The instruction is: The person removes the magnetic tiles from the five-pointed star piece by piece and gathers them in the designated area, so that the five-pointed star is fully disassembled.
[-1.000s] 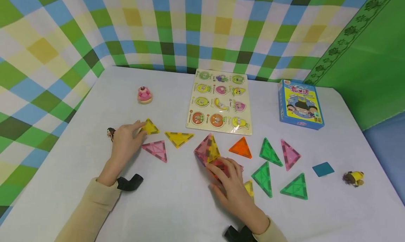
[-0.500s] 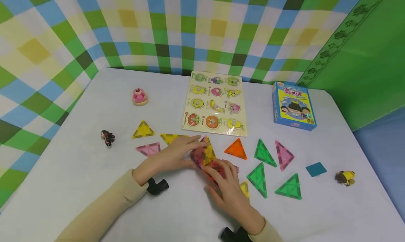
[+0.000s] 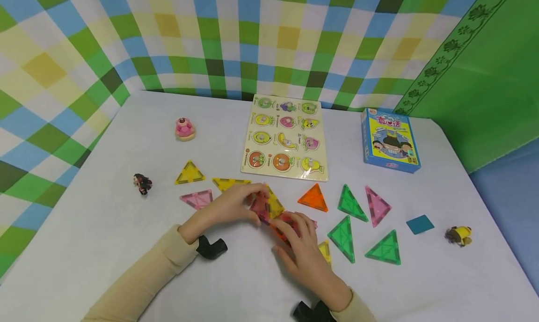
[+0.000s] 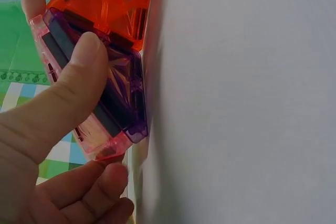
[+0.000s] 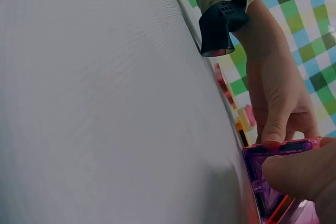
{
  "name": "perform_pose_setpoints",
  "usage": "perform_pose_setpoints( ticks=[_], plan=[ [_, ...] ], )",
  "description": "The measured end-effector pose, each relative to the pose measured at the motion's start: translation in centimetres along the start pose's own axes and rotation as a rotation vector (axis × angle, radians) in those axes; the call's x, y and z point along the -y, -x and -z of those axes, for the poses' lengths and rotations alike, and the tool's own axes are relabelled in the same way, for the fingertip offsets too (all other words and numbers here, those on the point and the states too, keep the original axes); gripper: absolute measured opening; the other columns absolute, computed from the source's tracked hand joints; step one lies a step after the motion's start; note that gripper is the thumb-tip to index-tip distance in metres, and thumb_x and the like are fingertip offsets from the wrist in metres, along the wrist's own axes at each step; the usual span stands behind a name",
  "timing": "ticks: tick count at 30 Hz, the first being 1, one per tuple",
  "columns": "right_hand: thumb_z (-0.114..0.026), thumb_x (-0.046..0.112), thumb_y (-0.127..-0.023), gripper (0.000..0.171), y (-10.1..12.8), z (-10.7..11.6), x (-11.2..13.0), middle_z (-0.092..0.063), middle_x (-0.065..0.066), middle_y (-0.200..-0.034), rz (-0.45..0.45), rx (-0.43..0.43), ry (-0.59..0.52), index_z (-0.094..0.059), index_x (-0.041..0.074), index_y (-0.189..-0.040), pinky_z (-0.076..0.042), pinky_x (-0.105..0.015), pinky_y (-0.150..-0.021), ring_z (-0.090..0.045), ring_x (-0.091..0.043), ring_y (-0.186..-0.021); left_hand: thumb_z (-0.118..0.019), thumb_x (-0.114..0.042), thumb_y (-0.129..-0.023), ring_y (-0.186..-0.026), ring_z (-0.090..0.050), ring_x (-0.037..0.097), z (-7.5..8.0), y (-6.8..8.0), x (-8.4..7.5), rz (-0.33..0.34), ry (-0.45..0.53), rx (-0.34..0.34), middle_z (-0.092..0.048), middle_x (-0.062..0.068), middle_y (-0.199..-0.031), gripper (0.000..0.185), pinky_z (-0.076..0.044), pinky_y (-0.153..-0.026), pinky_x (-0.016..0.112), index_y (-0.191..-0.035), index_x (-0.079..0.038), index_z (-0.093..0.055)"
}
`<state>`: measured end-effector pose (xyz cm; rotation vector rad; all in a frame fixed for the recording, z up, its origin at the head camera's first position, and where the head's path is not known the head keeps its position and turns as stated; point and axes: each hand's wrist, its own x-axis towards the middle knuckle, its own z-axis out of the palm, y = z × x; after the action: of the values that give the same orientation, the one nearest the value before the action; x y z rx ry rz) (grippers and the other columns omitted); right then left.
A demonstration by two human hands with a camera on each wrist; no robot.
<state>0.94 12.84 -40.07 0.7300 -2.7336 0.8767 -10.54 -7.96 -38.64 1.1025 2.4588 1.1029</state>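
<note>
Sleeves: the person is wearing long beige sleeves (image 3: pixel 139 280)
Wrists: black camera mounts (image 3: pixel 212 248) are sitting at both cuffs

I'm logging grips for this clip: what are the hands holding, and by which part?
Both hold the tile structure. The left hand pinches its pink-and-purple tile edges; the right hand grips its near side.

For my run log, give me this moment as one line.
left hand: grips tile cluster | right hand: grips cluster | loose tiles on table | puzzle board behind
</note>
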Motion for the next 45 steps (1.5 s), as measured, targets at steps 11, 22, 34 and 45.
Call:
perform_pose_setpoints(
  ticks=[11, 22, 34, 45],
  plan=[
    [-0.071, 0.019, -0.078, 0.060, 0.1, 0.0, -0.1, -0.036, -0.011, -0.130, -0.009, 0.013, -0.008, -0.042, 0.025, -0.130, -0.030, -0.057, -0.092, -0.025, -0.029, -0.122, -0.083, -0.027, -0.064, -0.079, -0.047, 0.016, -0.4, 0.4, 0.6, -0.048, 0.142, 0.015, -0.055, -0.010, -0.098, 0.049, -0.039, -0.067, 0.028, -0.103, -0.017, -0.054],
    [-0.071, 0.022, -0.079, 0.059, 0.1, -0.2, 0.2, -0.036, -0.010, -0.130, 0.003, 0.072, 0.013, -0.043, 0.029, -0.130, -0.029, -0.058, -0.092, -0.024, -0.029, -0.123, -0.076, -0.021, -0.073, -0.079, -0.048, 0.020, 0.7, 2.2, -1.2, -0.028, 0.259, -0.123, -0.053, -0.005, -0.096, 0.044, -0.040, -0.068, 0.036, -0.108, -0.013, -0.050],
    [-0.068, 0.023, -0.081, 0.058, 0.1, 0.3, 0.1, -0.032, -0.009, -0.134, -0.044, 0.097, 0.004, -0.041, 0.032, -0.132, -0.026, -0.057, -0.095, -0.020, -0.029, -0.126, -0.077, -0.044, -0.065, -0.074, -0.051, 0.018, 5.2, 13.3, -1.0, 0.424, -0.345, -0.093, -0.053, 0.002, -0.088, 0.058, -0.038, -0.070, 0.044, -0.111, -0.017, -0.056],
    [-0.068, 0.023, -0.082, 0.057, 0.1, 0.2, 0.2, -0.035, -0.009, -0.133, -0.013, 0.079, 0.019, -0.042, 0.031, -0.132, -0.030, -0.056, -0.093, -0.023, -0.028, -0.125, -0.075, -0.044, -0.068, -0.067, -0.048, 0.018, 5.4, 12.7, -1.8, 0.447, -0.508, -0.112, -0.051, 0.005, -0.082, 0.077, -0.043, -0.066, 0.042, -0.131, -0.014, -0.043]
  ],
)
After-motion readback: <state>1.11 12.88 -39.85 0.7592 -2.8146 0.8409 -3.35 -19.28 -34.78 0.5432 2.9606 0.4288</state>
